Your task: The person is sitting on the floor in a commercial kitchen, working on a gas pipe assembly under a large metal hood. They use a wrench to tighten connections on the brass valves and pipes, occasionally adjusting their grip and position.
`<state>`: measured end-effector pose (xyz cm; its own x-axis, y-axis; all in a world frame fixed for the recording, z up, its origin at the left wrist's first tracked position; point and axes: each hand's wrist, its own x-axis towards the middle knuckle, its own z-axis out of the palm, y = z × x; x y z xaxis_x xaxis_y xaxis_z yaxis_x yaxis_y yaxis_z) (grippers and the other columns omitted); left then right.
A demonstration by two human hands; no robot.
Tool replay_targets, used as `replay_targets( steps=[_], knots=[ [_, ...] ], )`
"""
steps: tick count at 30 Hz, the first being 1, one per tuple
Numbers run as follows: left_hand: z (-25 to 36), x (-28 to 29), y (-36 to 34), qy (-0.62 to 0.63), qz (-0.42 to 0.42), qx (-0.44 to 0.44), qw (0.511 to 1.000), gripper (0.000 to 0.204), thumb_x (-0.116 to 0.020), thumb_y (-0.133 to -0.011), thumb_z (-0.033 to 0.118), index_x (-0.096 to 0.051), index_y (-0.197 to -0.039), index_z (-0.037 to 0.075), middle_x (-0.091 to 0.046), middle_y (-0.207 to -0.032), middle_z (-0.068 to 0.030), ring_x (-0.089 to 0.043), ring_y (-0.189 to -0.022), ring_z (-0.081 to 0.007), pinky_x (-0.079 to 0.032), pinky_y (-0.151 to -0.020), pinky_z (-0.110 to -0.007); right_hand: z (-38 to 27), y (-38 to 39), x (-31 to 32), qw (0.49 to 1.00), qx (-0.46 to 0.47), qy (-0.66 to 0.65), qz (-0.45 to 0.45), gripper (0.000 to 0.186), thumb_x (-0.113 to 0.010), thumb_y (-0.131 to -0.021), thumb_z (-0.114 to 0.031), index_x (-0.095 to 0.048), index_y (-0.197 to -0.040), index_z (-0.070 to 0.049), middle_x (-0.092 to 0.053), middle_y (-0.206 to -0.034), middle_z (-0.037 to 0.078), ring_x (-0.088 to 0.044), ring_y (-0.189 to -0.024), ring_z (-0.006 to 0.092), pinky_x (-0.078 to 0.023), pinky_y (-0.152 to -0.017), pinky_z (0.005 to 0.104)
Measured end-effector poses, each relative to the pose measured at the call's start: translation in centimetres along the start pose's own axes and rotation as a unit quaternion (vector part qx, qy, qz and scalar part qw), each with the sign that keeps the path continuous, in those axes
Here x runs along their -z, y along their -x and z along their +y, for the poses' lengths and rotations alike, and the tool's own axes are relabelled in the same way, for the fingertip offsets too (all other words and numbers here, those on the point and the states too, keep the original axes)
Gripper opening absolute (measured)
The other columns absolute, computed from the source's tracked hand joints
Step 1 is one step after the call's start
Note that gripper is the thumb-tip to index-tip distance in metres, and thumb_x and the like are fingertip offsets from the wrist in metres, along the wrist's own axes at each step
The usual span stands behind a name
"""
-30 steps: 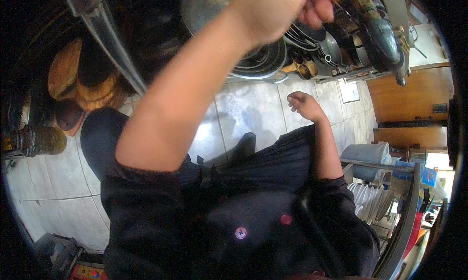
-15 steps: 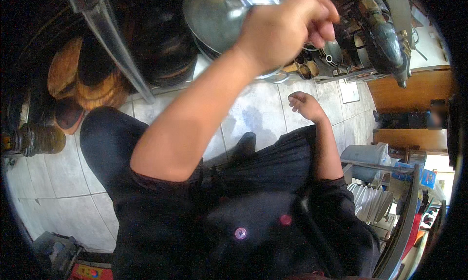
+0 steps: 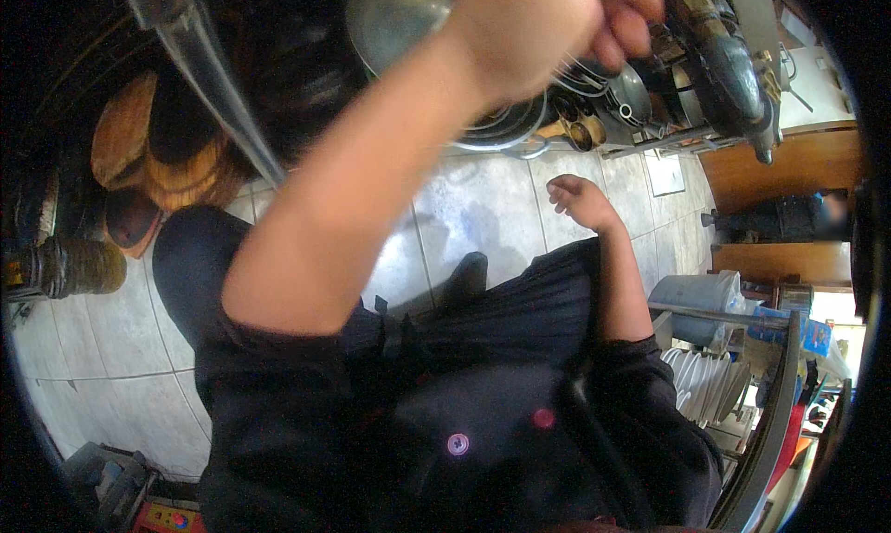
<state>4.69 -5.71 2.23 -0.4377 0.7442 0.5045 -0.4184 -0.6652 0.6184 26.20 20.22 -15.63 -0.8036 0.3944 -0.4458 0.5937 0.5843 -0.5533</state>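
Observation:
My left hand [image 3: 548,36] is raised at the top of the view, partly cut off by the upper edge. Its visible fingers curl inward; whatever they grip is out of sight. Behind the wrist lies a wide grey metal bowl [image 3: 394,27], partly covered by my forearm. Metal pans [image 3: 506,129] and ladles [image 3: 585,132] sit on the shelf beneath that hand. My right hand [image 3: 582,203] hangs low over the tiled floor, its fingers loosely bent and apart, touching nothing.
Wooden blocks [image 3: 130,134] stand at the left near a slanting clear tube [image 3: 218,83]. White plates [image 3: 705,384] fill a rack at the right, below a grey bucket [image 3: 701,301]. A person in dark clothes [image 3: 775,222] is farther off at the right.
My left hand has moved up, partly out of the view. The shiny metal thing seen at its fingers before no longer shows. My right hand has stayed put.

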Motion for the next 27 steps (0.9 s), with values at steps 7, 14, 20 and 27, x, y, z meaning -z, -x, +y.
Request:
replay_targets(
  steps=[7,14,20,27],
  knots=[
    [-7.3,-6.0,2.4,-0.417,0.186,-0.477,0.751,0.005,-0.056,-0.077,0.003,-0.06,-0.079,0.001,-0.063,-0.074,-0.0144,-0.062,-0.063,-0.0317,-0.051,-0.062,-0.037,-0.2,-0.4,0.1,1.0,0.008,-0.024,0.005,0.032,-0.057,-0.091,-0.021,-0.06,-0.107,0.005,-0.065,-0.086,0.01,-0.058,-0.068,0.0148,-0.049,-0.067,0.0299],
    [-3.8,-0.8,2.7,-0.213,0.068,-0.207,0.953,0.016,-0.051,-0.081,0.008,-0.063,-0.073,0.001,-0.062,-0.066,-0.0078,-0.062,-0.059,-0.0154,-0.049,-0.054,-0.029,-0.9,-0.5,-0.4,1.0,-0.006,0.015,-0.003,0.037,-0.059,-0.09,-0.026,-0.061,-0.108,0.006,-0.066,-0.086,0.011,-0.059,-0.067,0.0153,-0.049,-0.067,0.0303],
    [-0.7,0.2,1.1,-0.041,0.004,-0.053,0.998,0.023,-0.038,-0.086,0.008,-0.057,-0.087,-0.004,-0.06,-0.073,-0.0111,-0.055,-0.061,-0.0143,-0.046,-0.055,-0.025,-0.3,0.0,-0.1,1.0,0.003,0.008,0.004,0.037,-0.059,-0.09,-0.026,-0.062,-0.107,0.006,-0.066,-0.086,0.012,-0.059,-0.067,0.0158,-0.05,-0.067,0.0304],
    [-0.3,1.5,-0.8,0.038,-0.051,-0.005,0.998,0.021,-0.042,-0.087,0.012,-0.057,-0.086,-0.002,-0.058,-0.066,-0.011,-0.054,-0.056,-0.0181,-0.044,-0.051,-0.027,-0.4,-0.1,0.0,1.0,0.018,0.005,-0.001,0.035,-0.059,-0.09,-0.025,-0.062,-0.106,0.006,-0.066,-0.085,0.012,-0.06,-0.067,0.0162,-0.05,-0.067,0.0307]
  ],
)
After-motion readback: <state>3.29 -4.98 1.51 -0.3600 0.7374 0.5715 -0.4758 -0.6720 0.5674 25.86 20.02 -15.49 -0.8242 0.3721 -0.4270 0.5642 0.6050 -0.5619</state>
